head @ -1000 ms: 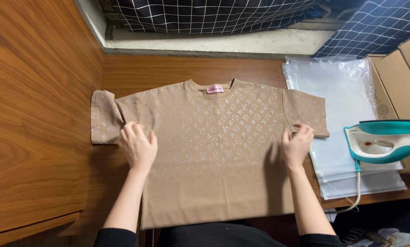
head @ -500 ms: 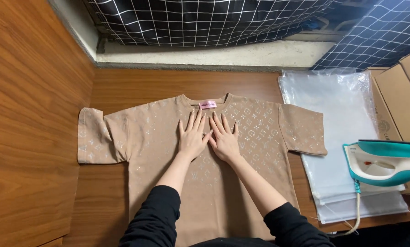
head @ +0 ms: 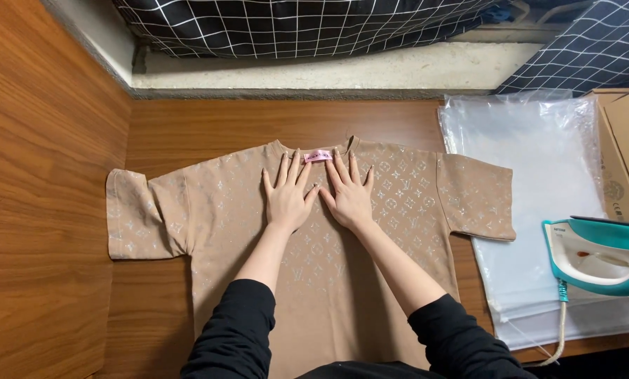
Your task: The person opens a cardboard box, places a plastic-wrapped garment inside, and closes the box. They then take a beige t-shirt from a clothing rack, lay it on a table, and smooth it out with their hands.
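A tan short-sleeved T-shirt (head: 209, 210) with a shiny repeated pattern lies flat on the wooden table (head: 209, 123), collar away from me. A small pink label (head: 318, 156) sits at the collar. My left hand (head: 288, 194) and my right hand (head: 347, 191) rest side by side, palms down and fingers spread, on the chest of the shirt just below the collar. Neither hand holds anything. Black sleeves cover both my forearms.
A stack of clear plastic bags (head: 539, 182) lies to the right of the shirt. A teal and white iron (head: 598, 254) sits on it, its cord hanging over the table's front edge. Cardboard boxes (head: 626, 151) stand at far right. Checked fabric (head: 293, 24) hangs beyond the table.
My hands moved from the shirt's two sides to the middle of its chest. In the last half second they have stayed there, together below the collar.
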